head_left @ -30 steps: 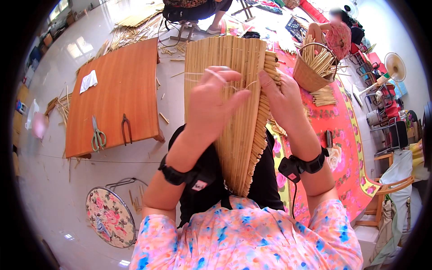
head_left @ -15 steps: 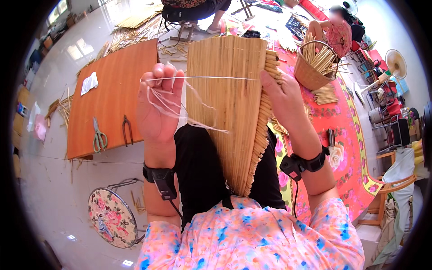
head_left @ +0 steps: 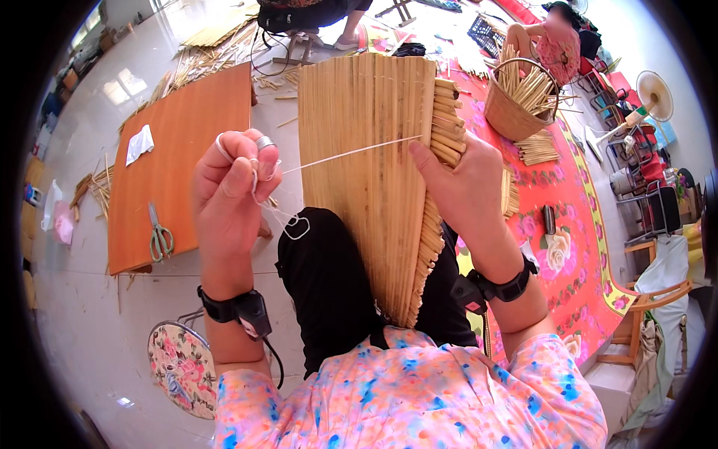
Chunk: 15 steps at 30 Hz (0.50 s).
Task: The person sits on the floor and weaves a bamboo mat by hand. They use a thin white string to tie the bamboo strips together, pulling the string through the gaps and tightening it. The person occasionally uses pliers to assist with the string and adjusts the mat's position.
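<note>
A mat of straw-coloured stalks (head_left: 366,150) lies across my black-trousered legs, with stalk ends stacked along its right edge. My right hand (head_left: 467,183) grips that edge, its thumb on the mat's face and the fingers hidden behind. White thread (head_left: 351,153) runs taut from near the right thumb to my left hand (head_left: 235,183). Closed beside the mat's left edge, the left hand pinches the thread, with a loose loop dangling below. A metal ring (head_left: 265,142) sits on one of its fingers.
On my left, an orange board (head_left: 179,157) carries scissors (head_left: 159,232) and a white cloth (head_left: 140,144). A floral stool (head_left: 181,367) stands nearer. To the right, a stalk-filled basket (head_left: 516,108) rests on a red floral mat (head_left: 553,194). Beyond sits another person (head_left: 557,49); a fan (head_left: 654,96) stands at far right.
My left hand has turned and closed from spread fingers into a pinch, moving left and slightly down with the thread. The right hand keeps its grip on the mat's edge.
</note>
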Motion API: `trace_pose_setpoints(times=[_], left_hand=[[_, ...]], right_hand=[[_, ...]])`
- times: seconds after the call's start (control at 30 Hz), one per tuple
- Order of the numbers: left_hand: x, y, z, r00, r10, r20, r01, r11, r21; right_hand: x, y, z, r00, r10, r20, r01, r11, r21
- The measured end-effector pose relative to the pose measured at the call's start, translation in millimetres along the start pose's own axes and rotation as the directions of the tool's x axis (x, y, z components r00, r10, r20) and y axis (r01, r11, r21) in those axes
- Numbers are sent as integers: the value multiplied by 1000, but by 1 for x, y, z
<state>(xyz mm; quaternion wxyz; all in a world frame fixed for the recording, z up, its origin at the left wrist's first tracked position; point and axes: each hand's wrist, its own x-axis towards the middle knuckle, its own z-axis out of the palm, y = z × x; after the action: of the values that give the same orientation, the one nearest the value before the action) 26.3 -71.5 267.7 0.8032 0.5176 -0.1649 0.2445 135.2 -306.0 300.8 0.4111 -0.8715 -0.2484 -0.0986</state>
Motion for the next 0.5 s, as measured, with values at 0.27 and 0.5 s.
trace_pose_setpoints(times=[0.27,0.5], left_hand=[[2,-1,-30,995,-64,76,62,997,37],[2,-9,-50,996,-52,75,50,998,36]], right_hand=[[0,-5,3,999,-33,-33,35,999,41],[-3,-5,5,999,-50,-13,52,987,152]])
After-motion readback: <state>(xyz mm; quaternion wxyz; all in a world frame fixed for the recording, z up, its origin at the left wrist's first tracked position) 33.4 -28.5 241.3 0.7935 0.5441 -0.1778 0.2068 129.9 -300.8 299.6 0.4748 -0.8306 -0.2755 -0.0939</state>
